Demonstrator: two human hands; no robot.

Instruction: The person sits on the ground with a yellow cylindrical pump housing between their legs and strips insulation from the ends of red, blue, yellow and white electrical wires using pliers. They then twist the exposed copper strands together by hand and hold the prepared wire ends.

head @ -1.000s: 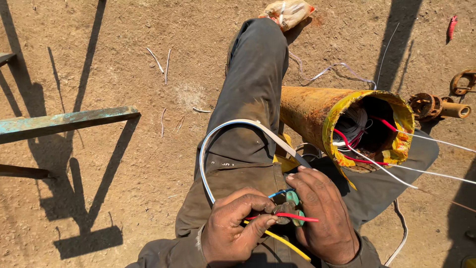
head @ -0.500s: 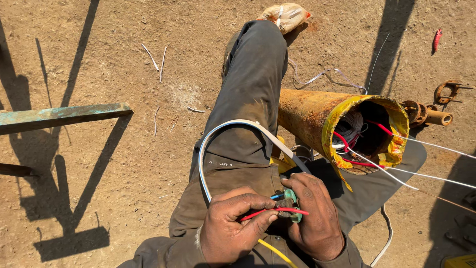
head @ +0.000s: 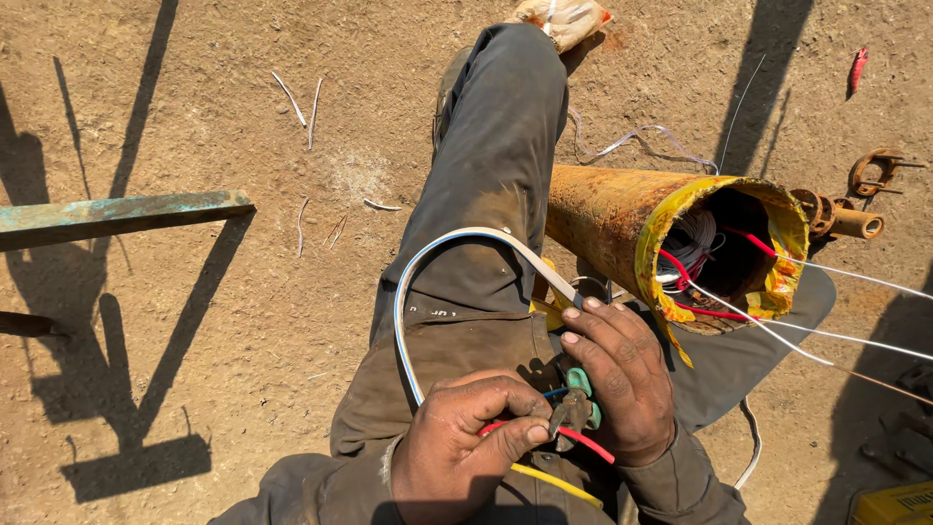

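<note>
Dirt underfoot: we sit outdoors on dry, packed brown ground [head: 243, 321] in hard sunlight, long shadows crossing it, with short white wire offcuts [head: 292, 97] scattered near the top. A weathered green metal bar [head: 117, 216] juts in from the left edge. Our outstretched leg in grey work trousers [head: 486, 194] runs up the middle, and beside it lies a rusty yellow pipe [head: 622, 209], its open mouth lined with yellow tape and holding red and white wires.

Since half a second ago our view has shifted slightly, so the pipe sits a little lower and further right; our hands stay together over the lap, and the red wire now angles down to the right instead of lying level.

Our left hand [head: 462, 452] pinches the red wire [head: 583, 442] between thumb and curled fingers. Our right hand [head: 617, 384] is closed around green-handled pliers [head: 575, 403], which meet the wire just beside the left thumb. A flat white cable [head: 418, 282] loops from the lap towards the pipe.

At the bottom right corner sits a yellow box [head: 894, 504]; a small red scrap [head: 856, 68] lies top right.
</note>
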